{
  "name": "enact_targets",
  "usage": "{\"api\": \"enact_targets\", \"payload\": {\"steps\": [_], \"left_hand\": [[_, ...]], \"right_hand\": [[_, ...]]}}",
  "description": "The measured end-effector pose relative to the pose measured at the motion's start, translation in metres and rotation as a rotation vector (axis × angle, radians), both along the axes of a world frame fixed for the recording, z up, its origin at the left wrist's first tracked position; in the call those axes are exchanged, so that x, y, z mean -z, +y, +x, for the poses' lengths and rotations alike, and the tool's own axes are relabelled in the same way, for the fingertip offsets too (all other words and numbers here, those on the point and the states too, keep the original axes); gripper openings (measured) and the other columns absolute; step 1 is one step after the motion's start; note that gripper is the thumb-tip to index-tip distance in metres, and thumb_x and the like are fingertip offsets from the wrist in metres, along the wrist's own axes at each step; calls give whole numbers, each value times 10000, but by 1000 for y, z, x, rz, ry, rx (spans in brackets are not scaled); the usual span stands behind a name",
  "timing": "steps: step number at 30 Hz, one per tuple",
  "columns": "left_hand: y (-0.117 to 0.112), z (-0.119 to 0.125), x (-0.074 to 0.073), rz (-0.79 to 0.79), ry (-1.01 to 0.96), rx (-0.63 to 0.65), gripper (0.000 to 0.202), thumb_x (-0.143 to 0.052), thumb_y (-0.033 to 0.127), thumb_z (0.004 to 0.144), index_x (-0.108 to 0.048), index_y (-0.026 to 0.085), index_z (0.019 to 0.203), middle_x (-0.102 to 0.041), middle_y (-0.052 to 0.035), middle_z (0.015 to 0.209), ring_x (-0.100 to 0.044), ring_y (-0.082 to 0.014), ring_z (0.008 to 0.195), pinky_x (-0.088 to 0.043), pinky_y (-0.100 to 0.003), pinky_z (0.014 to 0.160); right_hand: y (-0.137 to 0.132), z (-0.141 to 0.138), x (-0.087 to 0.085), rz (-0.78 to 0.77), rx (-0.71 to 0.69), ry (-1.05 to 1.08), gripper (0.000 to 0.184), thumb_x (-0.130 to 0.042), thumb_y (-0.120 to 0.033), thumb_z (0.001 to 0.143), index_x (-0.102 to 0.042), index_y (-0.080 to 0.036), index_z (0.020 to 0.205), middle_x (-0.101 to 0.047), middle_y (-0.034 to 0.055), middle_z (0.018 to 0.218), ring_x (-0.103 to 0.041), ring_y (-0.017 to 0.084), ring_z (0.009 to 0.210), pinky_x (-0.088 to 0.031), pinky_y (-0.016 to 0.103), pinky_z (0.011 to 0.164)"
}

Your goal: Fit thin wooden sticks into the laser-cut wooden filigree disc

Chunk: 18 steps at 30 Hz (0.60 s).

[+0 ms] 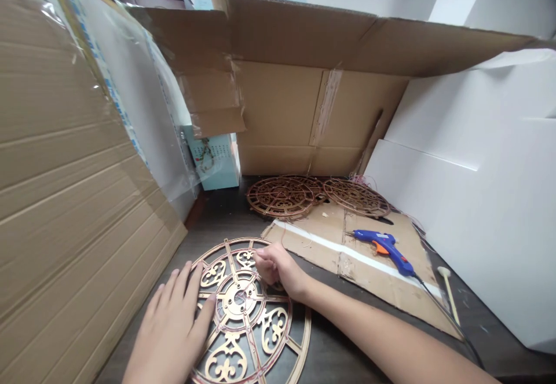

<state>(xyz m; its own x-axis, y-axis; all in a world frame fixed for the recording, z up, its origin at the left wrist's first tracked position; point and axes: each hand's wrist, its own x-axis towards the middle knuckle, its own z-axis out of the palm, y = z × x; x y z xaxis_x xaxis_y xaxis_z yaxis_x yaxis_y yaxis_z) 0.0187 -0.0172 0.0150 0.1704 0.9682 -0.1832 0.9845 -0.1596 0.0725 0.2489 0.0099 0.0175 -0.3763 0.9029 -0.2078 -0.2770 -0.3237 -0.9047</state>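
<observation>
Head view: wooden fretwork disc (274, 327) lay flat on the dark bench (343, 349), near and centre-left. Left hand (174, 326) rested on its left rim, fingers spread flat, gripping nothing. Right hand (278, 267) sat at the disc's far rim, fingers curled tight together; what they pinched was too small to tell. Blue glue gun (382, 246) lay to the right on a cardboard sheet (369, 280). More discs (282, 196) were stacked farther back.

Bare dark table (217, 213) lies open ahead; cardboard stack (65, 198) walls left, foam boards (486, 198) right.
</observation>
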Motion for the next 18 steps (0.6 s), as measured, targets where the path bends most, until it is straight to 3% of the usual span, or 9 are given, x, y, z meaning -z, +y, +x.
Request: {"api": "enact_targets", "payload": {"steps": [8,12,13,15,17,18], "left_hand": [[0,3,-6,-66,46,-26,749,-145,513,923,-365,158,1544,-328,-42,1621,-292,-265,1512,-251,-491,1253],[-2,3,-7,-68,54,-13,737,-187,485,919,-348,139,1549,-310,-53,1628,-276,-278,1517,-250,-504,1252],[-3,3,-7,-65,49,-11,733,-204,484,919,-352,139,1548,-314,-54,1626,-277,-282,1516,-254,-508,1250],[-4,3,-8,-60,41,-16,722,-228,484,921,-368,145,1542,-328,-58,1621,-285,-284,1513,-264,-508,1246],[-5,4,-10,-63,23,-25,711,-244,485,927,-380,147,1538,-335,-61,1619,-288,-281,1512,-266,-499,1246],[-5,5,-10,-67,9,-31,705,-255,483,929,-382,148,1537,-333,-62,1620,-285,-278,1513,-262,-493,1249]], "right_hand": [[-2,-3,-9,98,-114,-9,536,-675,-521,850,-379,-194,546,-322,-68,518,-245,77,507,-187,263,522],[-6,-11,-9,140,-158,-73,584,-494,-604,958,-353,-201,560,-303,-60,537,-265,94,527,-250,264,552],[-7,-12,-13,226,-192,-180,583,-421,-594,996,-372,-197,573,-337,-47,551,-302,102,540,-281,267,573],[-5,-11,-23,538,-279,-495,579,-340,-551,1042,-473,-176,621,-475,6,636,-421,133,635,-344,288,664],[1,-11,-36,867,-358,-802,563,-380,-540,1040,-556,-159,664,-564,55,732,-474,163,728,-352,312,727],[6,-12,-42,936,-387,-906,577,-401,-548,1034,-572,-154,648,-567,57,704,-472,161,701,-346,311,708]]}}
